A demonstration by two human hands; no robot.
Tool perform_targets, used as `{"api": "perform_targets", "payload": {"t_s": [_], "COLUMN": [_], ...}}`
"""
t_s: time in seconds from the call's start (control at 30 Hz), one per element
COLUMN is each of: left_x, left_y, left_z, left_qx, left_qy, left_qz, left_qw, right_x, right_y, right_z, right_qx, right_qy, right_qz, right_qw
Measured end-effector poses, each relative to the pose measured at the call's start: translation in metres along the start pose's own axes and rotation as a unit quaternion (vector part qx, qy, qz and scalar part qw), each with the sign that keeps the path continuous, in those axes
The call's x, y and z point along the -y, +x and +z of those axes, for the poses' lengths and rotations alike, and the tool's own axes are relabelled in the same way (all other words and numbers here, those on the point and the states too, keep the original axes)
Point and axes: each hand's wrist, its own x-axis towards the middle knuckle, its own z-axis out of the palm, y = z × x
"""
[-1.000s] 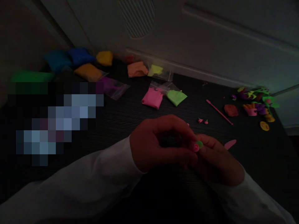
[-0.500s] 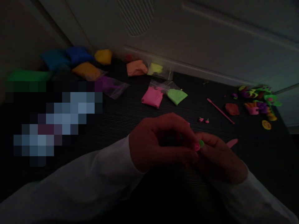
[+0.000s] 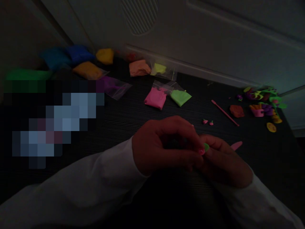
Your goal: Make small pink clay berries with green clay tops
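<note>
Between the thumb and forefinger of my left hand (image 3: 170, 144) is a small pink clay rose (image 3: 201, 151), mostly covered by the fingertips. My right hand (image 3: 225, 160) pinches a light green clay leaf (image 3: 206, 147), which touches the rose's side. The fingertips of both hands meet there above the dark table. Two tiny pink clay pieces with green tops (image 3: 208, 122) lie on the table beyond my hands. A pink flat tool (image 3: 237, 146) shows partly behind my right hand.
Bags of pink clay (image 3: 156, 98) and green clay (image 3: 180, 97) lie ahead. More colored clay packets (image 3: 88, 70) line the back left. A thin pink stick (image 3: 224, 112), a reddish-brown lump (image 3: 236, 111) and several finished clay figures (image 3: 268, 109) are at right. A panelled wall (image 3: 214, 41) stands behind.
My left fingertips have closed further over the pink rose, so less of it shows beside the green leaf. Both hands stay in nearly the same place.
</note>
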Motion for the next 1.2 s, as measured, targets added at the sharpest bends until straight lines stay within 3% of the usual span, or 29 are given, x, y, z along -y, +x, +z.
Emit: {"api": "perform_targets", "payload": {"t_s": [0.27,0.97,1.2], "left_x": [0.002,0.0027,0.0041], "left_y": [-0.0012,0.0006,0.0003], "left_z": [0.0012,-0.0008,-0.0032], "left_qx": [0.008,0.027,0.003], "left_qy": [-0.046,-0.04,-0.013], "left_qz": [-0.038,-0.025,-0.02], "left_qw": [0.998,0.999,1.0], "right_x": [0.0002,0.0013,0.0031], "right_y": [-0.0004,-0.0017,-0.0003], "right_z": [0.0,-0.0035,-0.0061], "right_qx": [-0.005,0.01,0.03], "right_qy": [-0.016,-0.012,-0.015], "right_qz": [-0.002,-0.012,-0.002], "right_qw": [1.0,1.0,0.999]}}
